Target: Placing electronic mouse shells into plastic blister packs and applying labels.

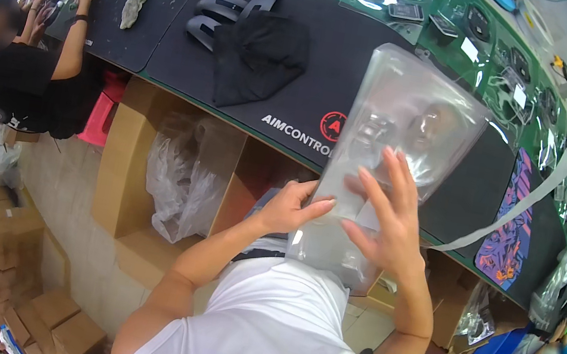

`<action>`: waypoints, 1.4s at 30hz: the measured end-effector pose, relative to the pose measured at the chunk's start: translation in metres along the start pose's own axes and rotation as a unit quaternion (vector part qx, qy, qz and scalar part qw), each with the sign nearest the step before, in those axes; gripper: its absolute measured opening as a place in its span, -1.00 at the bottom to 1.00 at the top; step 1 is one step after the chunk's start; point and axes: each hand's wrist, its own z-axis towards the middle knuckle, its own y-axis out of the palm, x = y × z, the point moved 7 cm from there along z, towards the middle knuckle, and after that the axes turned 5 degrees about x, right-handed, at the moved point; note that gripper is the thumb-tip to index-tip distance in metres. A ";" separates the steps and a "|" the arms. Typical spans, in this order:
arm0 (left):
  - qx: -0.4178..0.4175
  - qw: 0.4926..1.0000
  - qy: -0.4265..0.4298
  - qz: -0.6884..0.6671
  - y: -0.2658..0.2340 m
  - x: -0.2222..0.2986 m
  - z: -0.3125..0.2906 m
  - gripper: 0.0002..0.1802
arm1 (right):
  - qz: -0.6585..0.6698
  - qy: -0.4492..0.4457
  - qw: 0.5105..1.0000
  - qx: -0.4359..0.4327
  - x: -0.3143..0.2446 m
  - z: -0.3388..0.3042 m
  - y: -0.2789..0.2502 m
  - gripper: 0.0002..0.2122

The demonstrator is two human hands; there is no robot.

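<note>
A long clear plastic blister tray (395,83), perhaps several nested together, leans from my lap over the bench edge, with moulded hollows in its upper half. My left hand (289,207) grips its left edge, thumb on top and the other fingers mostly hidden behind. Spread over the right side of the tray is my right hand (389,230), its fingers apart and seemingly resting on the plastic. Beyond the tray lies the black desk mat (233,119) on the bench.
A black cloth bag (264,52) and grey curved shells (223,5) lie on the mat. A pale strap (529,201) crosses a patterned board (509,224) at right. Packaged parts (514,93) line the green bench. Below stands a carton (129,150) with plastic bags. A co-worker (23,63) sits left.
</note>
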 end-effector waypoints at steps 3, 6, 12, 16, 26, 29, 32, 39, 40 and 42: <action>-0.022 0.991 -0.026 -0.129 0.010 0.035 -0.001 -0.66 | 0.174 0.050 0.983 0.006 0.011 -0.035 -0.040 -0.37; -0.019 0.980 -0.080 -0.184 0.005 0.045 0.006 -0.67 | 0.242 0.100 0.965 -0.021 -0.013 -0.046 -0.071 -0.33; -0.024 0.983 -0.077 -0.162 0.009 0.049 0.027 -0.67 | -0.044 0.017 0.991 -0.122 -0.035 -0.044 -0.048 -0.30; -0.009 0.984 -0.078 -0.160 0.002 0.030 0.025 -0.48 | 0.019 0.007 0.998 -0.055 -0.041 -0.038 -0.064 -0.53; 0.013 0.981 0.013 -0.191 -0.007 0.014 0.003 -0.22 | 0.141 0.063 0.987 0.046 -0.023 0.023 -0.116 -0.79; 0.038 0.985 0.028 -0.169 -0.013 0.017 0.015 -0.34 | 0.100 -0.003 0.995 0.015 -0.011 0.055 -0.127 -0.80; 0.085 0.989 0.106 -0.066 0.004 0.056 0.016 -0.25 | 0.180 0.065 0.969 -0.157 -0.006 0.073 -0.147 -0.65; 0.175 0.811 0.510 0.226 0.005 0.137 0.024 -0.09 | 0.223 0.048 0.973 -0.040 0.006 0.052 -0.113 -0.77; 0.176 0.810 0.511 0.227 0.000 0.142 0.034 -0.09 | 0.224 0.046 0.973 -0.040 0.005 0.055 -0.116 -0.77; 0.043 0.758 0.576 0.303 0.012 0.144 0.045 -0.52 | 0.212 0.043 0.970 -0.108 0.001 0.060 -0.112 -0.78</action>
